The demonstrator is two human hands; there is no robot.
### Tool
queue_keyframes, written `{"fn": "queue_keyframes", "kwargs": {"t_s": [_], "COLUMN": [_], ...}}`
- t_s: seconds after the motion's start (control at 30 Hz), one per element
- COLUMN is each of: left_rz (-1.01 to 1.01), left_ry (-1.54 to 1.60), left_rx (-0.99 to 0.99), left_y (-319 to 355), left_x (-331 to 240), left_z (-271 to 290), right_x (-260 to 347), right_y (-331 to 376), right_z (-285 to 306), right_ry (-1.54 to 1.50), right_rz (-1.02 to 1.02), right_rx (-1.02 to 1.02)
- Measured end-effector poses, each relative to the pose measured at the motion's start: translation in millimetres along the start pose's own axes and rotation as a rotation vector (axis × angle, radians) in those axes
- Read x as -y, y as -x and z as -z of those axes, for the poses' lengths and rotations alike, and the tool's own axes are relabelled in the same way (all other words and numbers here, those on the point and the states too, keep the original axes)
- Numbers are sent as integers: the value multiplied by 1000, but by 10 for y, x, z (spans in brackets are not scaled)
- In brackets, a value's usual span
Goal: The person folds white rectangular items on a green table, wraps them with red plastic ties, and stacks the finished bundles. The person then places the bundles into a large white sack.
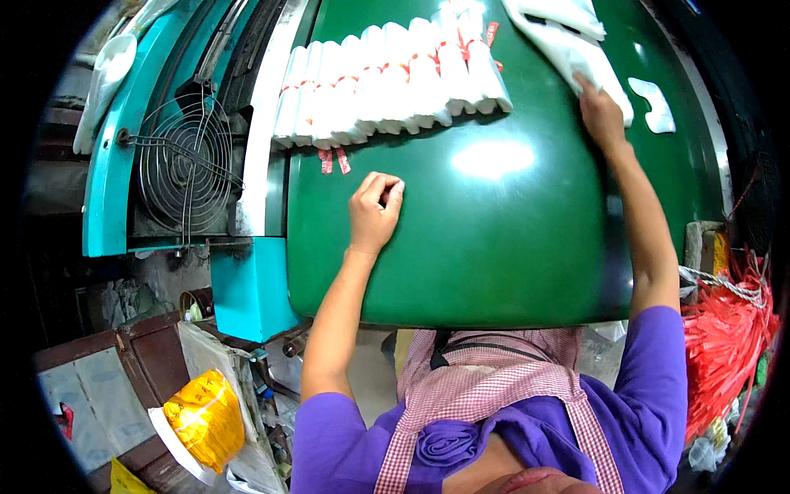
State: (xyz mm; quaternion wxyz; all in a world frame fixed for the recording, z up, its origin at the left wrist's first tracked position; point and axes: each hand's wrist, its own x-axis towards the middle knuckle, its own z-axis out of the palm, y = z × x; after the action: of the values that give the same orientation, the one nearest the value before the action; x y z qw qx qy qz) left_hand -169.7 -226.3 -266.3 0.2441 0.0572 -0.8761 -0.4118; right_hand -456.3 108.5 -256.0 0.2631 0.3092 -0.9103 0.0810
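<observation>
Your left hand (374, 212) loosely curled, knuckles up, forearm rising from lower edge. Your right hand (601, 115) reaches far forward, arm nearly straight, fingers closed.

Glossy green worktable (494, 247), teal machine housing (107, 189) with wire fan guard (183, 165), cluttered floor, red string bundle (724, 346)

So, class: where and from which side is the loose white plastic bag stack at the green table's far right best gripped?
Grip the white plastic bag stack at its near, lower end, where the right hand already rests, coming from below; that edge lies free on the green table.
</observation>
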Motion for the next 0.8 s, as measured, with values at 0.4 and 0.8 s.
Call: {"fn": "queue_keyframes", "kwargs": {"t_s": [0.4, 0.8], "left_rz": [-371, 607], "left_ry": [21, 719], "left_rx": [329, 222], "left_y": [521, 1202], "left_x": [-1026, -935], "left_z": [-419, 13], "right_x": [1196, 1194], "right_y": [1232, 1751], "right_z": [2182, 1880], "right_ry": [-1012, -599], "right_rz": [-448, 178], "right_rx": [7, 542]}}
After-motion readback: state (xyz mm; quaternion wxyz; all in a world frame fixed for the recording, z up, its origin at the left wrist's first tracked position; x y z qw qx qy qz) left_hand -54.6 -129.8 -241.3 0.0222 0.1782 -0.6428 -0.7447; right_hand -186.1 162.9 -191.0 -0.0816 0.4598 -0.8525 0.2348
